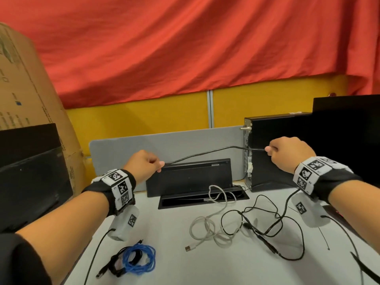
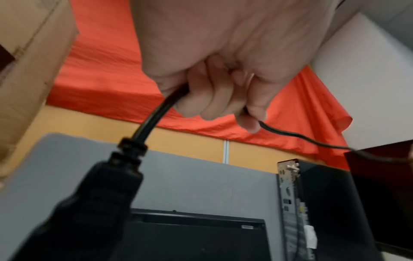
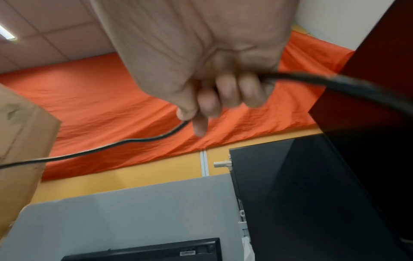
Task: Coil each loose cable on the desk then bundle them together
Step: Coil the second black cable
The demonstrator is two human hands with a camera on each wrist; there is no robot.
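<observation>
Two hands stretch one black cable [image 1: 207,153] above the desk [image 1: 174,251].
Left hand [image 1: 144,163] has its fingers [image 2: 208,98] curled round the cable near its plug; right hand [image 1: 287,151] pinches it further along, likely to straighten a length for coiling. Below, blue and black coils [image 1: 133,260] lie finished at left, with a white cable [image 1: 207,225] and the black cable's slack loose at right.

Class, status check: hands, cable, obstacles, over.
Left hand, right hand both grip black cable, stretched between them. White cable uncoiled, tangled with its slack.

Head view looks down; wrist views upward, sharing the grey panel [image 1: 164,145].
</observation>
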